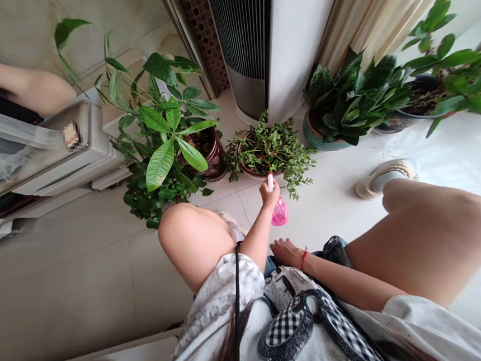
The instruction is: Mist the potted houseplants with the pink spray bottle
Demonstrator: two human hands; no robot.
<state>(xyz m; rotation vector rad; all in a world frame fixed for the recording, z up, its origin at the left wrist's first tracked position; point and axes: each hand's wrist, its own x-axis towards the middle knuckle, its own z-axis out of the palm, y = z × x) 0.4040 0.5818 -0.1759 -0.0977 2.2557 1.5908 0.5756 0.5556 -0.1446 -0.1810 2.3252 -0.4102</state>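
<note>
My left hand (269, 192) is wrapped round the neck of a spray bottle with a see-through pink body (280, 212) and a white, red-tipped nozzle (270, 181). The nozzle points at the potted plant with small, trailing leaves (272, 149) just ahead of it, near the pot's front rim. No spray can be made out. Lower down, my right hand (288, 251), with a red string at the wrist, rests near my lap. It looks empty, its fingers loosely stretched out toward the left.
Left of the small-leaved plant stands a tall broad-leaved plant (172, 130) in a dark pot (216, 163). Rightward are a dark-leaved plant (355, 100) and another potted plant (458, 66). A tall white-and-black appliance (249, 39) rises behind. A person's bent arm (25, 81) appears at far left.
</note>
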